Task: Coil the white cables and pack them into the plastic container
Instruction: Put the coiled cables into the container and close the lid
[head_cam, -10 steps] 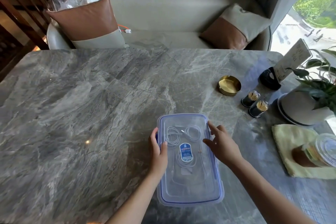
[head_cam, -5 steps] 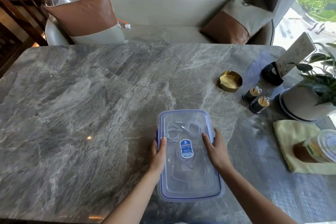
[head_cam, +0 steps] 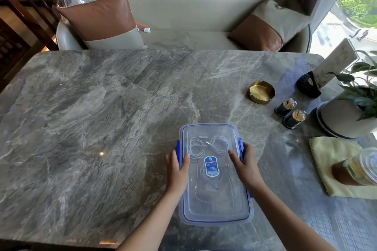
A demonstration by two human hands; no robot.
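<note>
A clear plastic container [head_cam: 214,206] with a blue-trimmed lid sits on the marble table in front of me. Coiled white cables [head_cam: 206,146] show through the lid, near its far end. My left hand [head_cam: 177,169] rests on the lid's left edge, over a blue side clip. My right hand [head_cam: 243,165] grips the right edge at the other blue clip, thumb on the lid. Both hands press on the container's sides.
A brass ashtray [head_cam: 261,91], two toothpick jars [head_cam: 289,113], a potted plant [head_cam: 350,112], a card stand [head_cam: 318,75], a yellow cloth [head_cam: 330,161] and a glass jar [head_cam: 359,169] stand at the right. A sofa with cushions [head_cam: 98,18] lies beyond the table [head_cam: 91,118].
Both hands slid from the lid's top out to its long side edges and now sit at the blue clips. The container stayed in place.
</note>
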